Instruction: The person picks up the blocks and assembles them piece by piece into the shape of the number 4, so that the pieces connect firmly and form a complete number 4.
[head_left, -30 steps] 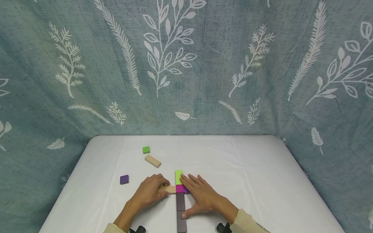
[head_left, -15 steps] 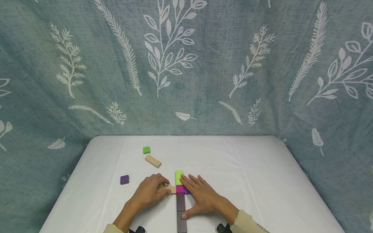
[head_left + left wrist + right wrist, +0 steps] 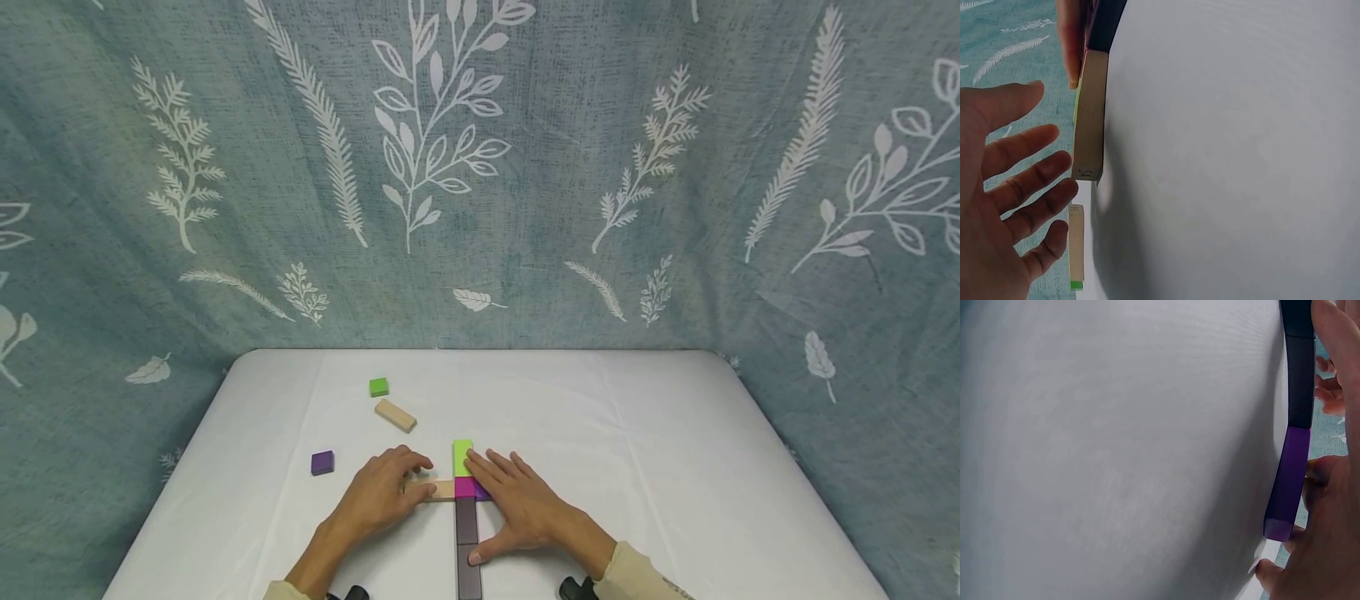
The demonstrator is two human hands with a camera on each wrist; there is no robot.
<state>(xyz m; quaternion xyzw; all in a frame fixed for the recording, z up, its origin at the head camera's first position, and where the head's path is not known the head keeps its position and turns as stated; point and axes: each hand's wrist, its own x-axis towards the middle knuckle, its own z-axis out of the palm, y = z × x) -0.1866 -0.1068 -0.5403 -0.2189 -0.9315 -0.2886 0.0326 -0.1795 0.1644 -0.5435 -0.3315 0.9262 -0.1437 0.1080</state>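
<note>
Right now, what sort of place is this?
Likely an indoor staged tabletop setup: leaf-print cloth hangs behind and beside a white-covered table, with small coloured blocks laid out on it.

I can read nothing: the print on the right sleeve, at my head view's five o'clock, and marks on the nearer wooden block, near the left-wrist view's nine, are illegible.

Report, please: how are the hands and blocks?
Left hand loose at block cross. Right hand spread, overlapping lime block. Cross's purple block partly hidden from above.
</note>
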